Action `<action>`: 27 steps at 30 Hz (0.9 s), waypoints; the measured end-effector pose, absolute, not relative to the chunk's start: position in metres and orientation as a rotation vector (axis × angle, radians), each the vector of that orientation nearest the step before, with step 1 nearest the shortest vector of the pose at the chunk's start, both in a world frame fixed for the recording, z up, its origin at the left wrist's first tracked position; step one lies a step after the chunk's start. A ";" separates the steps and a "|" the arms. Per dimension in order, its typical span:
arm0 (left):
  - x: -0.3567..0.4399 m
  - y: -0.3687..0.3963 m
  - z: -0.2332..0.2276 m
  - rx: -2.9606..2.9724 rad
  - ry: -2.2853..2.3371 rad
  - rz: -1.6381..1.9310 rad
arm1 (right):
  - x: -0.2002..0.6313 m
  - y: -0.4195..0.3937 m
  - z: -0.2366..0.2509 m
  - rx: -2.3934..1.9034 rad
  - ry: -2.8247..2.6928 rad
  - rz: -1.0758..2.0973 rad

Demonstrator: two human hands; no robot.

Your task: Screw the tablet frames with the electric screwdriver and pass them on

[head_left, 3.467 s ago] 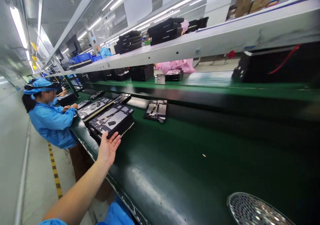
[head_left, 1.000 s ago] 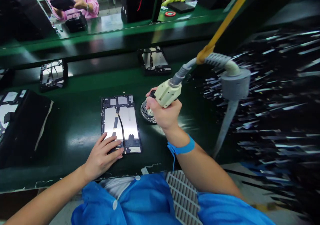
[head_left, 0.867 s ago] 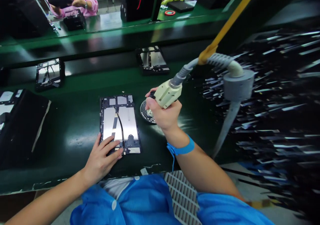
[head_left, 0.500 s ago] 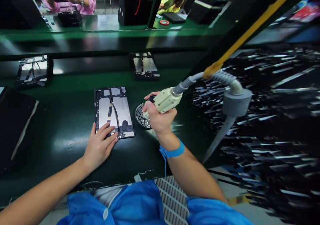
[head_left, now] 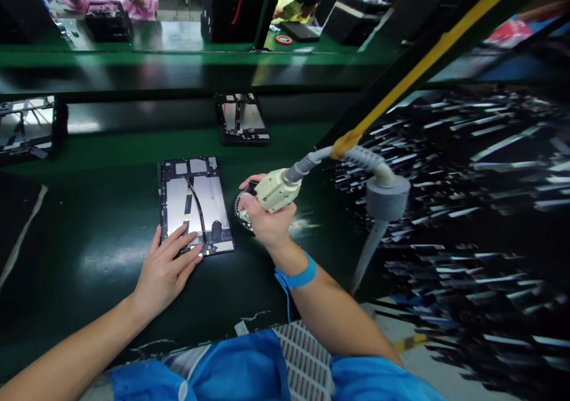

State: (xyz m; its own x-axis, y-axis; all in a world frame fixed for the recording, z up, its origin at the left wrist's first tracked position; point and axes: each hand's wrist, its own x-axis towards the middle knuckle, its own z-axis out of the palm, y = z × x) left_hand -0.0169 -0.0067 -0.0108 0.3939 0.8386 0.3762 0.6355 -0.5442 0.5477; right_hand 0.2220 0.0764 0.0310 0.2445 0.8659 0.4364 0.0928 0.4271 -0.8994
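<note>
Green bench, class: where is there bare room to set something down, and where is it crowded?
The green bench looks bare between the black block and the open device, beyond the left forearm. A narrower strip lies between that device and the unit behind it. Crowded: the device's right, where the right hand holds the cream tool.

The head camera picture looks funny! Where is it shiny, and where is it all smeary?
In the head view, pale glare shows on the green table, left of the open device and right of the cream tool; in the head view, the dark pieces far right look streaky and stretched; in the head view, the left hand looks fairly sharp.
</note>
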 end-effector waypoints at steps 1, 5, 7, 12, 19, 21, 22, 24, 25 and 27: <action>-0.017 -0.007 -0.011 2.397 1.283 0.896 | 0.222 0.077 0.030 -1.019 -1.222 0.677; -0.018 -0.007 -0.010 2.526 1.275 0.896 | 0.223 0.079 0.026 -1.034 -1.209 0.652; -0.017 -0.007 -0.010 2.549 1.270 0.890 | 0.223 0.080 0.024 -1.038 -1.206 0.644; -0.018 -0.007 -0.010 2.562 1.261 0.868 | 0.223 0.078 0.022 -1.035 -1.207 0.664; -0.014 0.005 -0.012 2.568 1.277 0.883 | 0.223 0.076 0.043 -0.951 -1.135 0.685; -0.011 0.009 -0.011 2.569 1.277 0.871 | 0.219 0.072 0.053 -0.888 -1.103 0.687; -0.011 0.010 -0.011 2.565 1.273 0.864 | 0.215 0.069 0.057 -0.853 -1.099 0.697; -0.010 0.011 -0.010 2.554 1.266 0.858 | 0.205 0.062 0.061 -0.792 -1.119 0.753; -0.010 0.011 -0.010 2.547 1.263 0.859 | 0.199 0.058 0.061 -0.768 -1.142 0.797; -0.010 0.010 -0.010 2.533 1.262 0.863 | 0.188 0.051 0.058 -0.736 -1.207 0.892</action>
